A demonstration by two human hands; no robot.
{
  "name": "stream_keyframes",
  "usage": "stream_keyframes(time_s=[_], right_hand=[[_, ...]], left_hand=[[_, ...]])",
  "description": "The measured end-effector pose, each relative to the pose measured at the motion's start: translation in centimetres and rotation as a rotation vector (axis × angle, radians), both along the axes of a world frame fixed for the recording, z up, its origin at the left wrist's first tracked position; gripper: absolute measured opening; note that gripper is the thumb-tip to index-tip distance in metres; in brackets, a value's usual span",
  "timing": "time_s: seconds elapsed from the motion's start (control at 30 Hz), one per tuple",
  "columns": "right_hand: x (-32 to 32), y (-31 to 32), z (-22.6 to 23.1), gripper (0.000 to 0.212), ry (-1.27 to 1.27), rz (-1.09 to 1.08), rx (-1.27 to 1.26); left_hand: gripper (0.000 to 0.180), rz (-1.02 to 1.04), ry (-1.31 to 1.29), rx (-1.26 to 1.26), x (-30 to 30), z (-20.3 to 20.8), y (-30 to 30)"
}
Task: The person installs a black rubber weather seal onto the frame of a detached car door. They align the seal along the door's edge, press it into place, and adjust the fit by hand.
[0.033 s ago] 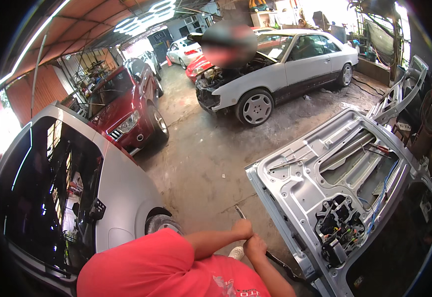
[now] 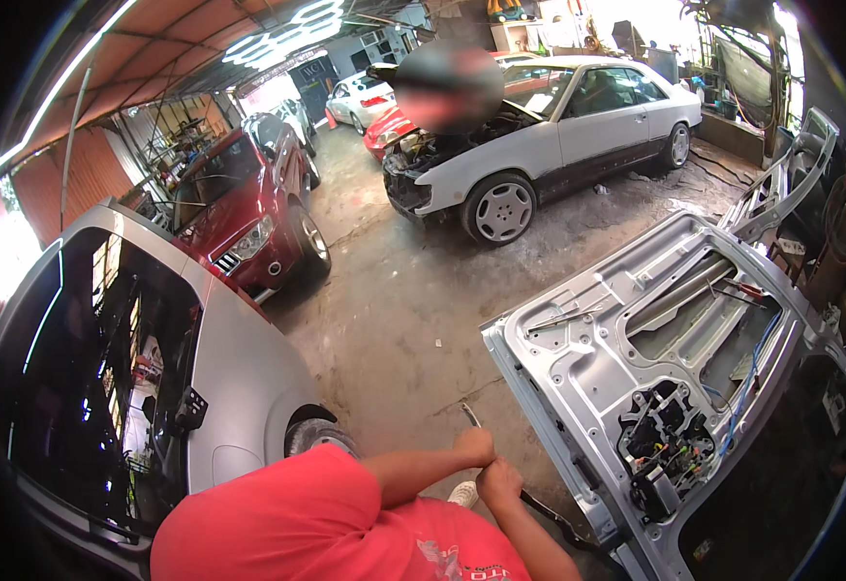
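My left hand [image 2: 474,446] and my right hand [image 2: 500,480] are closed one beside the other around a long, thin dark strip [image 2: 549,518]. Its pale, shiny end [image 2: 469,414] sticks out beyond my left hand. From my right hand the strip runs down towards the lower right, beside the door edge. Just right of my hands is a large silver vehicle door [image 2: 578,360], its inner metal bare. A black latch mechanism [image 2: 657,436] with coloured connectors and a blue cable [image 2: 747,387] show on it. How my fingers wrap the strip is partly hidden.
A silver vehicle [image 2: 248,387] with a dark rear window stands close on my left. Beyond it is a dark red SUV [image 2: 248,213]. Ahead, a white coupe [image 2: 597,145] has its front stripped. Slim tools [image 2: 566,317] lie on the door. My shoe [image 2: 462,495] shows below my hands.
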State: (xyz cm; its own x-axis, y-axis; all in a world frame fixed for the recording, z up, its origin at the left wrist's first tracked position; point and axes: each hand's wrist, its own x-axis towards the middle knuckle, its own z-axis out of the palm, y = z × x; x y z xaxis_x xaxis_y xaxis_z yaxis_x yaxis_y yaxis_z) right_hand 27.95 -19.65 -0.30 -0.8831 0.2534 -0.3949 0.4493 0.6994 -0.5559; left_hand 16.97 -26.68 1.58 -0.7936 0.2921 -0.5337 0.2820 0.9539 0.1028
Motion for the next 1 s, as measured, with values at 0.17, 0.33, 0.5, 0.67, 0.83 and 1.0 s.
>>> stream_keyframes(time_s=[0.17,0.33,0.5,0.67,0.83,1.0], right_hand=[[0.6,-1.2,0.6,0.029,-0.001,0.002,0.055],[1.5,-1.0,-0.5,0.028,-0.026,0.061,0.053],[2.3,-1.3,0.6,0.027,0.041,0.064,-0.026],[1.3,-1.0,1.4,0.029,0.106,0.004,-0.095],[0.8,0.0,1.9,0.031,0.003,-0.053,-0.156],[0.6,0.6,0.8,0.033,-0.006,-0.083,-0.233]], left_hand=[[0.054,-0.074,-0.02,-0.024,-0.3,-2.4,-1.6],[0.039,-0.047,-0.055,0.019,0.6,-3.2,-1.4],[0.024,-0.102,-0.302,-0.092,-2.4,-5.3,-4.0],[0.022,-0.112,-0.422,0.134,-3.8,-3.9,-7.1],[0.019,0.48,-0.725,0.49,-2.8,1.3,-6.0],[0.019,0.537,-0.717,0.57,-2.4,1.9,-6.2]])
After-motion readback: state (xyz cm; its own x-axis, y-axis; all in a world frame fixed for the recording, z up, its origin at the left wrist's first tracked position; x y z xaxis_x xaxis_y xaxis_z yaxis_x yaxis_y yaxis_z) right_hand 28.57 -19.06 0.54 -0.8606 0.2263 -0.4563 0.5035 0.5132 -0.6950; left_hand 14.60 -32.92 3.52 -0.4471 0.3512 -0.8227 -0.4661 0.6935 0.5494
